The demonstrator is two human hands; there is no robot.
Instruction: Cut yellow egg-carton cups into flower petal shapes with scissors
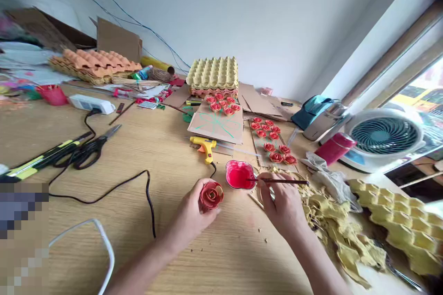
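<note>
My left hand is closed around a red-painted paper rose, held just above the wooden table. My right hand pinches a thin paintbrush whose tip reaches into a small cup of red paint. The cup stands between my two hands. Behind it, several finished red roses lie on a strip of cardboard, and more red roses sit on a cardboard sheet with green lines.
A yellow glue gun with a black cord lies behind the cup. Black scissors lie at left. Egg trays are stacked at the back. Torn yellow tray pieces lie at right, near a white fan.
</note>
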